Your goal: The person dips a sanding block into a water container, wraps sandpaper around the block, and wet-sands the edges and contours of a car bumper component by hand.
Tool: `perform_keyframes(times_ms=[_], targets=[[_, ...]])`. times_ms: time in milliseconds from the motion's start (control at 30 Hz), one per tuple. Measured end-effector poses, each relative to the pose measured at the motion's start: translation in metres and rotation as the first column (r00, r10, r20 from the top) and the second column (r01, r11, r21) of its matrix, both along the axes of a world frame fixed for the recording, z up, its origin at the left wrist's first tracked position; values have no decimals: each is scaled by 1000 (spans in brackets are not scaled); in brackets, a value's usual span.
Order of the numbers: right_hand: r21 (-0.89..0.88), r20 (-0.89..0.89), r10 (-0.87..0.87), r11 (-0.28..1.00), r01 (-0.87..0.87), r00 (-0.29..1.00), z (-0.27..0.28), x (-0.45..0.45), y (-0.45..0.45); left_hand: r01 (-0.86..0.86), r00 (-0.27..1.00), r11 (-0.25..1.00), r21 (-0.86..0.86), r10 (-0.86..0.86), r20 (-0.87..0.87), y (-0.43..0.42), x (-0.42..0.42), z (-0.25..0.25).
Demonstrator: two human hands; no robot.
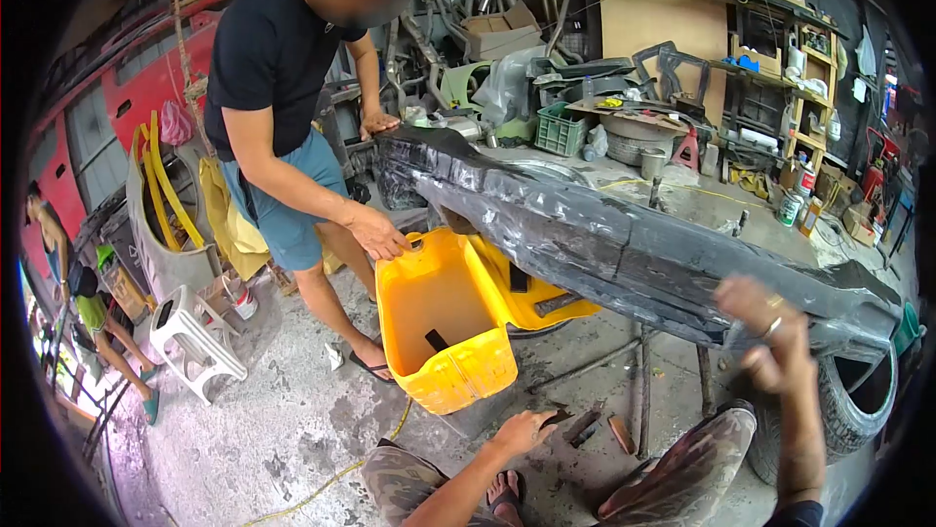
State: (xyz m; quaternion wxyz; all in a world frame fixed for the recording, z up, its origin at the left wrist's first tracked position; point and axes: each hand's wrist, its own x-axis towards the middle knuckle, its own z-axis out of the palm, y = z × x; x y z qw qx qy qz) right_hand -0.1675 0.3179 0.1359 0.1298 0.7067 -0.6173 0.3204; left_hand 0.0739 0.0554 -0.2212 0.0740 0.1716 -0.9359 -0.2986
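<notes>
A long grey-black car bumper [585,220], patchy with whitish smears, spans the view from upper left to lower right. My right hand [765,327], wearing a ring, is in front of its right part; motion blurs the fingers, and I cannot tell whether it touches the bumper. Low in the middle, my left hand [525,432] is closed on a small dark flat piece [557,418], above the floor near my knees. A cut-open yellow container [458,381] holds murky brownish water with a black piece [436,340] in it. Another person's hand [378,234] is at the container's rim.
The other person [278,88] stands at left, one hand on the bumper's far end. Metal stand legs [643,390] and a tire [858,410] are below the bumper. Small blocks [583,427] lie on the floor. A white stool [198,340] and yellow cord [322,483] are left.
</notes>
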Motion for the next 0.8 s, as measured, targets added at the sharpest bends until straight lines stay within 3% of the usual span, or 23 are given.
perform_keyframes(times_ms=[67, 133, 200, 233, 300, 400, 433, 467, 533, 600, 667, 733, 800], targets=[[93, 107, 342, 931, -352, 934, -37, 24, -47, -8, 1000, 1000, 4, 8, -15, 2, 8, 23], [132, 145, 322, 931, -341, 936, -89, 46, -81, -15, 1000, 1000, 6, 15, -24, 8, 23, 65], [189, 341, 227, 934, -303, 912, -152, 48, -106, -80, 974, 997, 3, 78, -213, 10, 46, 124], [190, 350, 232, 931, -311, 908, -168, 43, -112, -108, 953, 993, -38, 93, -288, 5, 58, 146], [395, 570, 61, 854, -338, 819, -195, 39, -121, -213, 912, 972, -104, 159, -378, -17, 84, 191], [532, 607, -63, 773, -346, 792, -228, 25, -122, -359, 848, 932, -42, 307, -432, -77, 87, 245], [412, 639, 46, 822, -393, 767, -258, 16, -123, -390, 881, 919, -50, 357, -310, -103, 80, 257], [401, 655, 47, 824, -400, 754, -264, 12, -123, -418, 898, 906, -64, 401, -181, -128, 74, 256], [512, 654, -113, 794, -328, 748, -279, 11, -120, -283, 957, 903, -322, 247, -149, -210, 61, 196], [432, 696, -82, 841, -325, 713, -278, 13, -121, -226, 971, 901, -369, 238, -14, -247, 41, 159], [463, 606, -55, 836, -295, 794, -286, 5, -120, -185, 967, 895, -405, 239, 85, -277, 21, 123], [452, 617, -65, 845, -286, 784, -288, -1, -118, -71, 943, 946, -318, 167, 287, -311, 18, 76], [435, 630, -47, 848, -303, 775, -290, 1, -118, 177, 754, 896, -407, 142, 641, -402, 43, -39]])
